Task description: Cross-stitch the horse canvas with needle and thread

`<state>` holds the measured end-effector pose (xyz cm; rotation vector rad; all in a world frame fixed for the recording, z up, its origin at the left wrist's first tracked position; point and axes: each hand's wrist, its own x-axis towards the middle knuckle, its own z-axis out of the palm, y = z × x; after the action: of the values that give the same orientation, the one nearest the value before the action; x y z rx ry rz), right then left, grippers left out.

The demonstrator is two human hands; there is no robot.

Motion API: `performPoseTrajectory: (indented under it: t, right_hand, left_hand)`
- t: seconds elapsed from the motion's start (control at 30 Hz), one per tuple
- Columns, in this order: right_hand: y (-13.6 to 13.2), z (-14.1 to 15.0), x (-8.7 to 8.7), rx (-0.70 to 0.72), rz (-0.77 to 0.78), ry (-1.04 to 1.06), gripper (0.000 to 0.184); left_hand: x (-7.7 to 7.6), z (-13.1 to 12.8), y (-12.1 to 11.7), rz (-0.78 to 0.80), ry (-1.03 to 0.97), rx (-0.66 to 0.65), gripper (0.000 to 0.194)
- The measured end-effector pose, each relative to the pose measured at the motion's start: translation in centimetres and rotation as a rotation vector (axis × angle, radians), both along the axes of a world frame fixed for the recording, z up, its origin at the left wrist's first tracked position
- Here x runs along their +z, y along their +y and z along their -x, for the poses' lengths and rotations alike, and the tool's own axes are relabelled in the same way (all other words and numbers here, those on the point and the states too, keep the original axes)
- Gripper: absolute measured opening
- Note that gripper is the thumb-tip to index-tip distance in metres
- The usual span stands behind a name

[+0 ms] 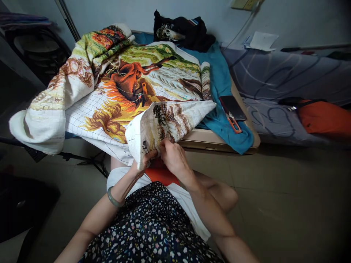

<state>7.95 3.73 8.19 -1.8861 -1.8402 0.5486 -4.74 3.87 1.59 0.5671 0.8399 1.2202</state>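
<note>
A blue cloth (222, 78) covers the surface (204, 138) and droops over its front edge, carrying a bunched black garment (192, 34) near the wall and, at the right, a dark phone (235, 106) with orange-handled scissors (234, 125) just beside it. Beyond the right end, an orange bag (326, 117) rests on grey patterned fabric (274, 78), with white paper (262, 41) farther back and a wall socket (244, 3) trailing a thin cable (250, 16) above. A dark chair (37, 42) stands at the far left, while black stand legs (95, 160) spread over the tiled floor (263, 193).
</note>
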Motion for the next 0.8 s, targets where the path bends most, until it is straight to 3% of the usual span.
performPoseTrajectory:
  t: [0.07,0.13,0.27,0.37,0.43,0.5,0.6,0.67,0.73,0.8]
  right_hand:
    - [1.4,-0.5,0.8,-0.039,-0.09,0.057,0.013]
    - [3.5,-1.1,1.5,-0.112,-0.183,0.32,0.015]
    - [8.6,-3.1,2.1,-0.064,0.065,1.057,0.03]
    - [11.7,-4.8,1.7,-0.15,-0.069,1.275,0.041]
    - [13.0,-5.7,1.1,-0.235,-0.213,1.293,0.039]
    - [13.7,-6.1,0.3,-0.262,-0.248,1.234,0.032]
    - [14.0,-7.0,-0.3,-0.183,-0.069,1.086,0.024]
    - [13.9,-8.9,-0.2,-0.164,-0.017,1.011,0.029]
    - [13.5,-12.3,0.3,-0.274,-0.176,0.899,0.031]
    - [12.3,-16.6,0.8,-0.466,-0.407,0.655,0.022]
  left_hand:
    - [0.3,0.0,0.2,0.006,-0.014,-0.006,0.046]
    - [0.6,0.1,0.4,0.029,-0.024,-0.007,0.046]
    - [1.0,0.2,0.8,0.092,-0.053,0.035,0.05]
    - [1.0,0.3,1.1,0.146,-0.083,0.028,0.048]
    - [1.0,0.4,1.3,0.164,-0.09,0.026,0.046]
    - [1.1,0.5,1.4,0.175,-0.09,0.018,0.046]
    - [1.5,0.6,1.5,0.211,-0.076,-0.006,0.044]
    - [1.8,0.8,1.5,0.242,-0.061,-0.021,0.043]
    - [2.0,1.0,1.5,0.261,-0.053,-0.042,0.043]
    - [2.0,1.2,1.7,0.291,-0.04,-0.062,0.043]
